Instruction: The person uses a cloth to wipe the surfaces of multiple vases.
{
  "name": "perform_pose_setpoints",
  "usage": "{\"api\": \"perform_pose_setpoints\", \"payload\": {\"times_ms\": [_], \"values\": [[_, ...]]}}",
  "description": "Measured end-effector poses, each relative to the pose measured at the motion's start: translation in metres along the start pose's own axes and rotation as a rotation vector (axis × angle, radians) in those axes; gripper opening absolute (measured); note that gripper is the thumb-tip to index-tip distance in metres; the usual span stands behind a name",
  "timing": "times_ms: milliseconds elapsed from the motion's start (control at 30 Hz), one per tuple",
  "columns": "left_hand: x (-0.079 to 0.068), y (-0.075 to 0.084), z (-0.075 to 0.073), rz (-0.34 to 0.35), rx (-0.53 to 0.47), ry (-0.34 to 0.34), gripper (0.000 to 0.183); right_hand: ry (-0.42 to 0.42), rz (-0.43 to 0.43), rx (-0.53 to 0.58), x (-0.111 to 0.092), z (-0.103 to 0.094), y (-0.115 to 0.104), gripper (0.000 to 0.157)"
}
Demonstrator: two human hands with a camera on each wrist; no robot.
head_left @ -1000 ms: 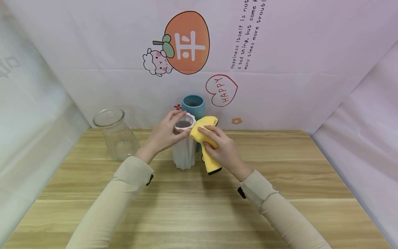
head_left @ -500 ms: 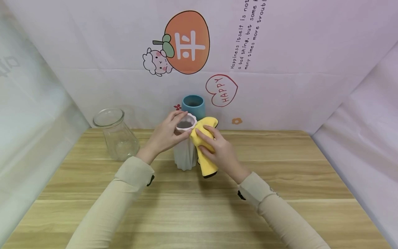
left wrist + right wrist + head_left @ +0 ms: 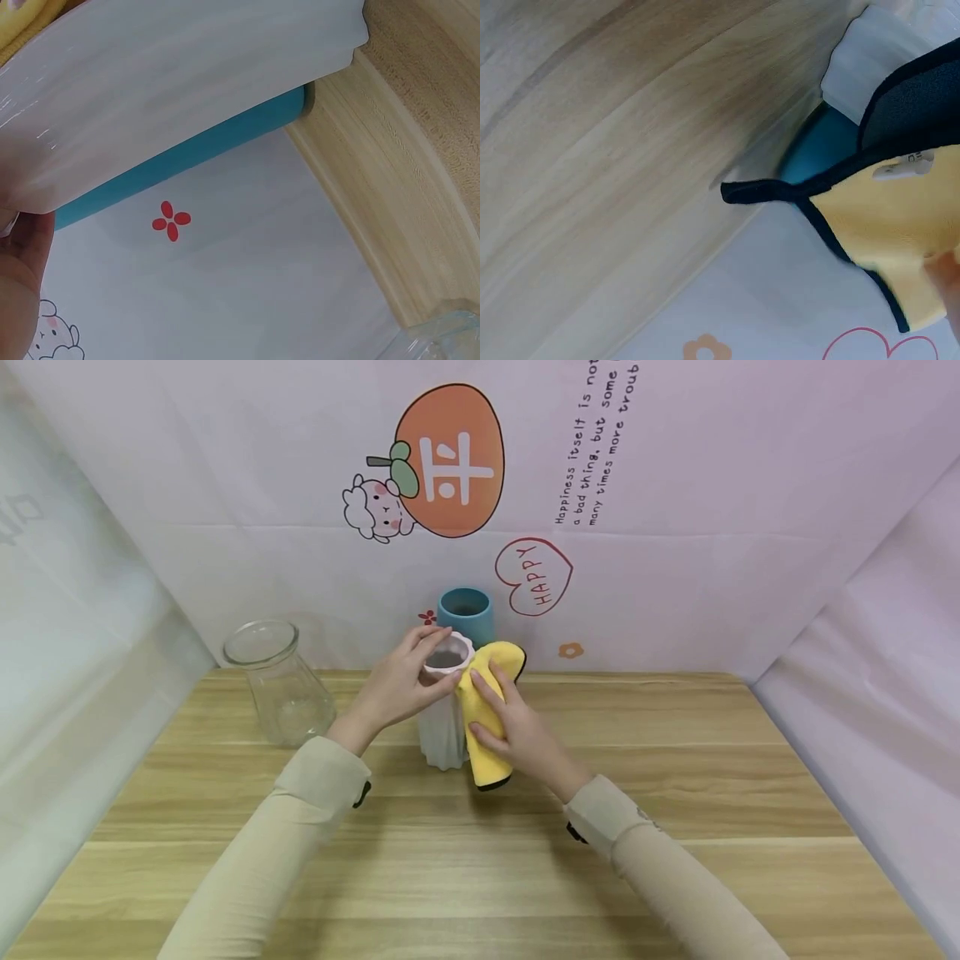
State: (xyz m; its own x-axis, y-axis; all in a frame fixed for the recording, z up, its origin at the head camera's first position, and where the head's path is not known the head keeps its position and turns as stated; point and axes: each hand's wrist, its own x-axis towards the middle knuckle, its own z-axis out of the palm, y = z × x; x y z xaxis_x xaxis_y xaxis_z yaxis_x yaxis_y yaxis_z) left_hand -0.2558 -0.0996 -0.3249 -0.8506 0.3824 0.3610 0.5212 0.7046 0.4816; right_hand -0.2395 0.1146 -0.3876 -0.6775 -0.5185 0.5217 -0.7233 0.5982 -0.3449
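A white fluted vase [image 3: 441, 731] with a scalloped rim stands upright on the table. My left hand [image 3: 397, 683] grips it at the rim, thumb at the front and fingers at the back. Against the vase's right side, my right hand [image 3: 519, 725] holds a yellow cloth [image 3: 489, 764] with black edging, the fingers spread over it. In the right wrist view the cloth [image 3: 885, 210] hangs with a dark grey underside and a small white label showing. The left wrist view shows the smooth side of the white vase [image 3: 195, 82] close up, with the left fingers [image 3: 30, 247] at its rim end.
Right behind the white vase stands a teal vase [image 3: 480, 631], partly hidden. A clear glass vase [image 3: 288, 702] is to the left, near the left forearm. The wooden table [image 3: 450, 877] ends at a printed white cloth backdrop [image 3: 675, 593].
My right hand and the yellow cloth have shifted left and slightly down, closer against the white vase, and the cloth's lower end has swung left. My left hand has stayed at the rim.
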Motion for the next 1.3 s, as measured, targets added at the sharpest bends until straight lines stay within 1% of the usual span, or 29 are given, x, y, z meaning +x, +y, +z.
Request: {"api": "perform_pose_setpoints", "payload": {"times_ms": [33,100,200,367,433,567,633,833,1033,1167,1300], "values": [[0.0,0.0,0.0,0.003,0.002,-0.005,0.067,-0.012,0.015,0.012,0.0,0.0,0.0,0.064],[0.0,0.0,-0.001,0.014,0.009,-0.015,0.067,-0.009,0.021,0.023,0.001,0.001,-0.001,0.062],[0.0,0.0,-0.003,0.032,0.034,-0.028,0.068,0.023,-0.001,0.021,0.001,0.001,-0.001,0.06],[0.0,-0.002,-0.007,0.039,0.123,-0.016,0.067,0.063,-0.038,0.017,0.0,0.002,0.0,0.058],[0.0,-0.002,-0.008,0.046,0.14,-0.005,0.067,0.08,-0.047,0.013,-0.001,0.003,0.0,0.057],[0.0,-0.002,-0.006,0.069,0.105,0.002,0.068,0.118,-0.065,0.006,-0.004,0.006,0.002,0.057],[0.0,-0.002,-0.006,0.069,0.077,-0.002,0.069,0.126,-0.067,0.003,-0.007,0.008,0.004,0.058],[0.0,-0.003,-0.004,0.044,0.015,-0.014,0.07,0.11,-0.058,0.022,-0.013,0.011,0.008,0.058],[0.0,-0.003,-0.003,0.044,-0.019,-0.009,0.071,0.114,-0.101,0.01,-0.02,0.014,0.015,0.056],[0.0,-0.003,-0.003,0.043,-0.03,-0.006,0.074,0.093,-0.125,-0.025,-0.024,0.015,0.02,0.056],[0.0,-0.002,-0.002,0.037,-0.028,-0.004,0.074,0.047,-0.133,-0.08,-0.028,0.015,0.023,0.058]]}}
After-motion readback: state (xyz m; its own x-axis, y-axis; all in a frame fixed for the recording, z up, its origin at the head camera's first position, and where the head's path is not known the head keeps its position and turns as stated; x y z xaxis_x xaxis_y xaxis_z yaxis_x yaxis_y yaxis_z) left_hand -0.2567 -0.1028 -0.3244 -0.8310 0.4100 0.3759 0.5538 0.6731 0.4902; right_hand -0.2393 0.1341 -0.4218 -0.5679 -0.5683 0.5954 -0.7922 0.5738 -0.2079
